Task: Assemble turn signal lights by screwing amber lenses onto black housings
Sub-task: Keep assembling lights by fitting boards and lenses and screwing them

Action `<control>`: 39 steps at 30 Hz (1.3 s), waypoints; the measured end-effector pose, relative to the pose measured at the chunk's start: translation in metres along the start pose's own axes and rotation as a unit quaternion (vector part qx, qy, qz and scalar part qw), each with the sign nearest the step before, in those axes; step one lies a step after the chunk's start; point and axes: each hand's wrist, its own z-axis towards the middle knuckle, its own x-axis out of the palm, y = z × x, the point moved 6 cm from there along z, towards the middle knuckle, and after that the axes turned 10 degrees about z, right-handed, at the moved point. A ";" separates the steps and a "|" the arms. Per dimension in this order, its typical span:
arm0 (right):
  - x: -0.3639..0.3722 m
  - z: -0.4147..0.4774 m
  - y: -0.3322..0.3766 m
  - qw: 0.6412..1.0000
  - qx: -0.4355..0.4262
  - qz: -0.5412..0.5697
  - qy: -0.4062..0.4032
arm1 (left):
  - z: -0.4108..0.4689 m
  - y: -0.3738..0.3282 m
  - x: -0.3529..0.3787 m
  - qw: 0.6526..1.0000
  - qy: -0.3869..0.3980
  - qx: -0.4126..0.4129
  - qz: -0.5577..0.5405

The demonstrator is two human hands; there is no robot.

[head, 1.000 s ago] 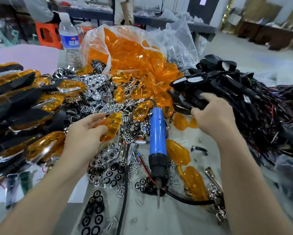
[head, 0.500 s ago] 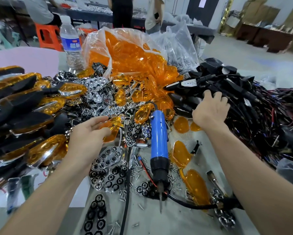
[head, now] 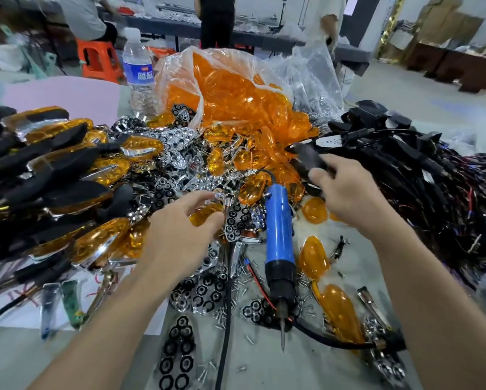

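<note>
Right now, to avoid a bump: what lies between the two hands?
Head view: the blue screwdriver lies between the left hand, holding a lens, and the right hand, gripping a housing; chrome reflectors lie beside it.

Two bare hands up front here: the left hand (head: 179, 237) and the right hand (head: 351, 192), both uncovered right down to the fingertips. Behind them, the left forearm (head: 104, 327) and the right forearm (head: 433, 305) are bare too, all the way to the bottom edge of the view. The right hand's fingers (head: 320, 175) are a little soft with blur.
</note>
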 end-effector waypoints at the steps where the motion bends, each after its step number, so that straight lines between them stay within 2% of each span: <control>1: 0.011 -0.012 0.012 0.994 0.007 0.099 0.045 | -0.002 -0.003 -0.001 1.000 -0.004 0.015 0.007; 3: 0.035 -0.030 0.031 0.965 0.044 0.232 0.116 | -0.006 -0.009 0.001 0.995 0.032 0.048 -0.082; 5: 0.059 -0.043 0.045 0.941 0.090 0.277 0.172 | -0.009 -0.017 0.004 0.964 0.100 0.057 -0.240; 6: 0.071 -0.050 0.052 0.925 0.116 0.300 0.204 | -0.009 -0.018 0.004 0.948 0.110 0.046 -0.296; 8: 0.094 -0.066 0.066 0.876 0.165 0.375 0.255 | -0.007 -0.017 -0.001 0.924 0.081 -0.001 -0.373; 10: 0.108 -0.079 0.081 0.843 0.167 0.424 0.286 | -0.004 -0.013 -0.009 0.898 0.041 -0.050 -0.435; 12: 0.116 -0.087 0.091 0.844 0.134 0.408 0.321 | -0.004 -0.006 -0.015 0.855 0.009 -0.113 -0.506; 15: 0.123 -0.095 0.097 0.875 0.069 0.295 0.377 | 0.000 0.003 -0.021 0.795 -0.037 -0.185 -0.576; 18: 0.133 -0.104 0.108 0.852 0.024 0.249 0.459 | 0.004 0.011 -0.024 0.735 -0.042 -0.244 -0.631; 20: 0.135 -0.095 0.111 0.860 0.005 0.253 0.444 | 0.007 0.017 -0.025 0.742 -0.013 -0.265 -0.616; 21: 0.134 -0.082 0.107 0.884 0.008 0.249 0.397 | 0.008 0.019 -0.025 0.755 0.005 -0.268 -0.598; 24: 0.130 -0.037 0.080 0.973 0.012 0.149 0.173 | 0.007 0.025 -0.024 0.791 0.015 -0.280 -0.543; 26: 0.135 -0.014 0.074 0.995 -0.028 0.067 0.074 | 0.005 0.028 -0.021 0.814 0.006 -0.288 -0.505; 28: 0.150 0.009 0.078 0.993 -0.083 -0.035 0.078 | 0.006 0.029 -0.017 0.827 0.003 -0.283 -0.485; 30: 0.171 0.024 0.083 0.966 -0.121 -0.170 0.150 | 0.008 0.030 -0.015 0.836 0.001 -0.270 -0.479; 32: 0.186 0.029 0.085 0.937 -0.139 -0.247 0.206 | 0.010 0.031 -0.016 0.847 0.000 -0.255 -0.466; 33: 0.189 0.029 0.087 0.926 -0.158 -0.274 0.208 | 0.011 0.032 -0.017 0.853 0.002 -0.247 -0.461; 36: 0.181 0.021 0.096 0.910 -0.208 -0.330 0.139 | 0.013 0.031 -0.017 0.862 -0.001 -0.237 -0.448; 38: 0.160 0.016 0.102 0.934 -0.216 -0.277 0.062 | 0.013 0.030 -0.016 0.865 -0.004 -0.233 -0.444; 39: 0.145 0.013 0.104 0.958 -0.205 -0.197 0.022 | 0.013 0.028 -0.015 0.865 -0.002 -0.232 -0.444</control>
